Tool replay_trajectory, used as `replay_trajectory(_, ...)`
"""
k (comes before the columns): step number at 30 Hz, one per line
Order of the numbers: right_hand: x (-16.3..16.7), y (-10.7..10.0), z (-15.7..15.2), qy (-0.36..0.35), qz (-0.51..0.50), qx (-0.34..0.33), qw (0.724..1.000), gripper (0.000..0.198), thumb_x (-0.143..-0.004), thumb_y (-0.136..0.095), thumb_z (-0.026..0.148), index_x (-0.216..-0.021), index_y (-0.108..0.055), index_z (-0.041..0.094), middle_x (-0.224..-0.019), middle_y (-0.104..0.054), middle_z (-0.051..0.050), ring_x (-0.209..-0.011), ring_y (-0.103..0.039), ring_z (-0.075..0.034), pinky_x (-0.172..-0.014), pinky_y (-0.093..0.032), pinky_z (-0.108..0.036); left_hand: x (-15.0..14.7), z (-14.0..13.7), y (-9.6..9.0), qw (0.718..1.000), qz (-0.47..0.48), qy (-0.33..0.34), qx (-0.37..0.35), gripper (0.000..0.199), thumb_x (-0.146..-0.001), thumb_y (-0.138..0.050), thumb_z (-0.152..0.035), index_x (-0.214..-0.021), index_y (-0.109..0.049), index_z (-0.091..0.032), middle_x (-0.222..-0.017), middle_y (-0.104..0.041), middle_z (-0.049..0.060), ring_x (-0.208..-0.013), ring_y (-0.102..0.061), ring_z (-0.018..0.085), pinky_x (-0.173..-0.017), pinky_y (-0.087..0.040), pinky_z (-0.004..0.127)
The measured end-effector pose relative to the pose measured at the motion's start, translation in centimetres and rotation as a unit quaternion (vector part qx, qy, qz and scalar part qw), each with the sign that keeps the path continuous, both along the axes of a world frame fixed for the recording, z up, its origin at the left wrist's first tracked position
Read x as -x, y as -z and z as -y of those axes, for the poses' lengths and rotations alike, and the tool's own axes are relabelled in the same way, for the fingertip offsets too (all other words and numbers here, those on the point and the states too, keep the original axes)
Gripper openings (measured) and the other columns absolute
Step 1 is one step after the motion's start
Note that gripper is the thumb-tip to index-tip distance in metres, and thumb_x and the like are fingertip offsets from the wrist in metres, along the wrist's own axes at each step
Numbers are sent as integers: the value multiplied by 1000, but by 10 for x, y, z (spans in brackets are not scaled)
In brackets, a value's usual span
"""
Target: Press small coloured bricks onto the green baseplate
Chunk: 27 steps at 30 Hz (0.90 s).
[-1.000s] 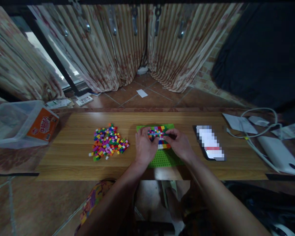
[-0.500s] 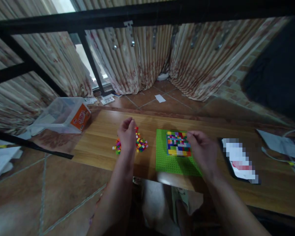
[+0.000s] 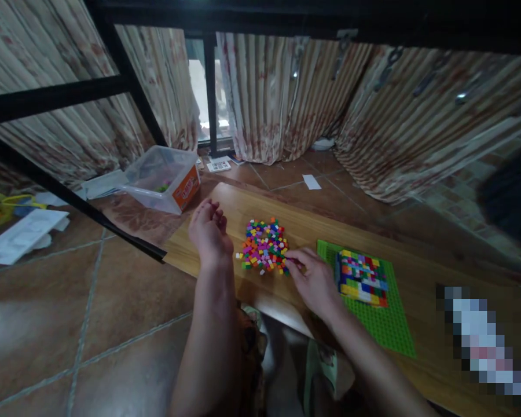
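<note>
Small multicoloured toy bricks (image 3: 263,246) lie in a loose heap on the wooden tabletop. At the heap's right edge, my right hand (image 3: 316,281) has its thumb and forefinger pinched together, and whatever is between the fingertips is too small to make out. My left hand (image 3: 211,234) is raised just left of the heap with its fingers curled in; their contents are hidden. To the right, a green baseplate (image 3: 397,321) carries a rectangular block of built-up coloured bricks (image 3: 362,278), apart from both hands.
A clear plastic box (image 3: 156,176) with an orange label stands beyond the table's left end, with a few coloured pieces inside. A blurred-out phone-like object (image 3: 481,341) lies at the right. A black metal frame (image 3: 125,84) runs in front of the curtains (image 3: 278,98).
My right hand has moved left from the built-up bricks to the loose heap. My left hand has shifted off the heap to its left side. The camera view has turned leftward.
</note>
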State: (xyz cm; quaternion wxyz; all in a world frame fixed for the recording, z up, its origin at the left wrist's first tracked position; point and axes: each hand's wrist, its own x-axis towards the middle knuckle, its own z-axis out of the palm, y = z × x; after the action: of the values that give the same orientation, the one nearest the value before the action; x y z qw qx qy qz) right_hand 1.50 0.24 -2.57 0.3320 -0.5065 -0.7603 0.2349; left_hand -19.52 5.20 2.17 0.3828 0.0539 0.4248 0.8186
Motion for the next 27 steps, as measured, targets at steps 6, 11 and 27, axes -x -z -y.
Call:
replay_trajectory(6,33,0,-23,-15,83,-17,996,20,-90,-52,23,-96,-71,23,-96,-66,-7,-93,-60,-24,-85,-46,-39,9,0,-3,999,36,-7,4,16,-70,-62,-15,-85,-63,-15,-77,-64,-2,-57,-53,2,-57,-40,16)
replay_trajectory(11,61,-4,-30,-105,133,-31,985,21,-88,-56,20,-99,-72,25,-98,-64,-7,-98,-57,-24,-88,-45,-40,13,-1,-1,999,40,-5,12,19,-70,-62,-18,-89,-63,-16,-76,-64,-2,-57,-53,3,-57,-40,16)
replay_trajectory(27,49,5,-25,-65,198,-32,977,23,-80,-60,12,-98,-72,21,-100,-64,-9,-100,-54,-26,-89,-44,-41,16,0,-3,997,72,5,5,12,-71,-61,-15,-83,-63,-15,-72,-62,-3,-52,-52,1,-54,-39,14)
